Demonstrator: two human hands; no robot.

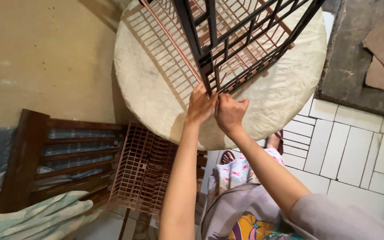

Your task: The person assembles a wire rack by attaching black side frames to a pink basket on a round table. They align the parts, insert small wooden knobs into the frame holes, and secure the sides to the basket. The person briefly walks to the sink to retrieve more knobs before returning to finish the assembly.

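A black wire rack [241,40] stands tilted on a round pale table [285,93], with a pink wire grid [174,40] lying under and behind it. My left hand [199,104] and my right hand [230,112] are side by side at the rack's near bottom corner. Both pinch the black bars there, fingers closed on the frame. The rack's upper part runs out of the top of the view.
A stack of pink wire grids [143,169] leans on a dark wooden slatted chair [54,155] at lower left, by a green checked cloth [36,220]. White floor tiles [347,151] lie to the right, a grey stone slab [356,75] beyond. A yellowish wall [36,53] fills the upper left.
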